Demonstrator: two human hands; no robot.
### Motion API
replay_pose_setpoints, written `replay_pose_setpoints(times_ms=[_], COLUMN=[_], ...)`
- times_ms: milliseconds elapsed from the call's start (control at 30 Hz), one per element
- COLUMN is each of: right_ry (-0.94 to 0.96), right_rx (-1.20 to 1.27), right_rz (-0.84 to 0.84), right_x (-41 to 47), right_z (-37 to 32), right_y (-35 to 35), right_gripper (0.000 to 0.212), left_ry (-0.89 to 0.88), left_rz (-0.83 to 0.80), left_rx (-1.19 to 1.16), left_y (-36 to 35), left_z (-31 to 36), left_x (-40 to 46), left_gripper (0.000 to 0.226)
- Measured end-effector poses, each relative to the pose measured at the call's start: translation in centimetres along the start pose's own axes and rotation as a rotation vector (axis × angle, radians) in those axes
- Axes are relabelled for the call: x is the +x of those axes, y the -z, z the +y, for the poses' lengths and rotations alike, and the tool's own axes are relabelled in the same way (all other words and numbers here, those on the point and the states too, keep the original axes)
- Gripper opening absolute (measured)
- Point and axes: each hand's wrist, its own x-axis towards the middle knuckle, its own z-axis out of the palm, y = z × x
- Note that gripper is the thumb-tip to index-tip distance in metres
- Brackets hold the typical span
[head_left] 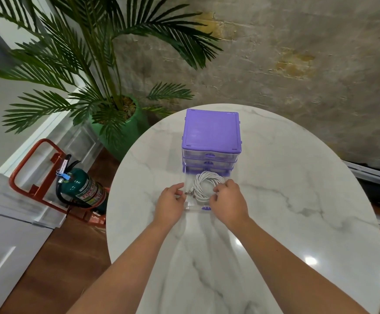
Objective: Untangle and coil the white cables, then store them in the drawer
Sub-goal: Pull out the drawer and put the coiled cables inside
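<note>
On the marble table [297, 200], the white cables [203, 185] lie coiled in the pulled-out clear drawer [197, 208] of the purple organizer [211, 130]. Left hand [170, 205] pinches the drawer's left edge; right hand [228, 203] curls onto the coil.

Both forearms reached fwd, bare, left hand [170, 203] knuckles up w/ fingers curled, right hand [228, 203] likewise curled, hands apart, level.
</note>
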Motion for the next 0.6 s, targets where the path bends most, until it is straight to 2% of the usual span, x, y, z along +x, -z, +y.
replay_pose_setpoints(times_ms=[67,167,333,500,600], right_ry=[0.077,0.163,0.306,0.342,0.328], right_rx=[-0.168,-0.192,-0.207,-0.248,-0.247], right_rz=[0.017,0.118,-0.064,-0.093,-0.038], right_x=[-0.2,-0.1,0.6,1.0,0.9], right_z=[0.2,0.2,0.5,0.1,-0.2], right_y=[-0.1,-0.1,-0.3,-0.1,-0.3], right_gripper=[0.032,0.024,0.026,0.023,0.022], left_ry=[-0.005,-0.007,-0.018,-0.014,-0.008], left_rz=[0.006,0.008,0.006,-0.001,-0.003], left_rx=[-0.001,-0.007,0.005,0.004,-0.01], left_y=[-0.1,-0.1,0.0,0.2,0.2], left_z=[0.1,0.1,-0.1,-0.1,0.0], left_x=[0.0,-0.1,0.2,0.2,0.2], left_gripper=[0.037,0.037,0.037,0.037,0.037])
